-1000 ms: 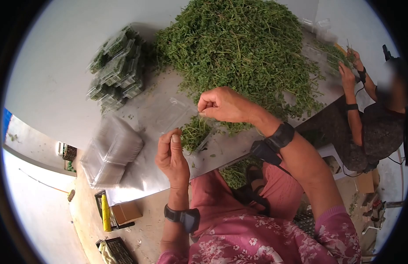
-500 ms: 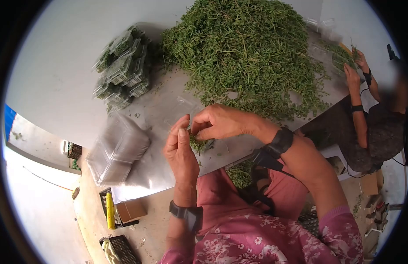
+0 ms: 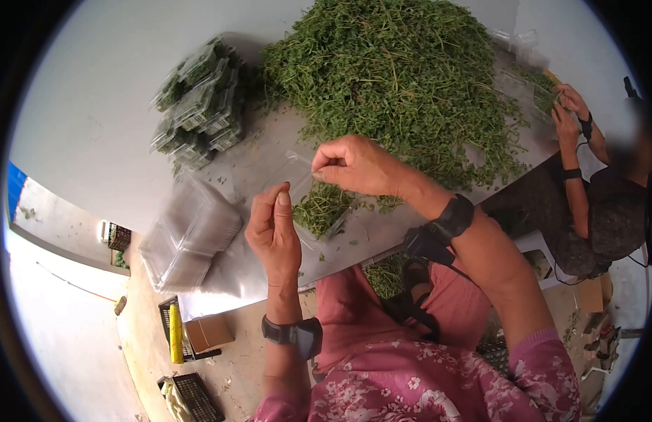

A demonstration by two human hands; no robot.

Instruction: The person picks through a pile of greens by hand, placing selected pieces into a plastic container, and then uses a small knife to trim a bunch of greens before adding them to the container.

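My left hand [image 3: 274,228] is raised over the table's near edge, its fingers pinched together; whatever may be between them is too small to make out. Just up and to the right, my right hand [image 3: 354,165] has thumb and forefinger closed above an open clear plastic box, and what they grip, if anything, cannot be made out. Green sprigs [image 3: 319,209] fill the box, whose clear lid [image 3: 292,169] lies open toward the back. A large heap of green herbs [image 3: 396,77] rises behind my right hand.
Filled, closed boxes [image 3: 203,98] are stacked at the back left. Nested clear boxes [image 3: 189,232] stand at the table's left edge. On the right, a co-worker's hands [image 3: 568,112] hold greens near another box. Black crates [image 3: 192,397] and a cardboard box [image 3: 209,332] are on the floor.
My hands have moved apart, the left one down and left, the right one slightly up. The box of sprigs between them is now more visible. The co-worker's hands have come closer together.
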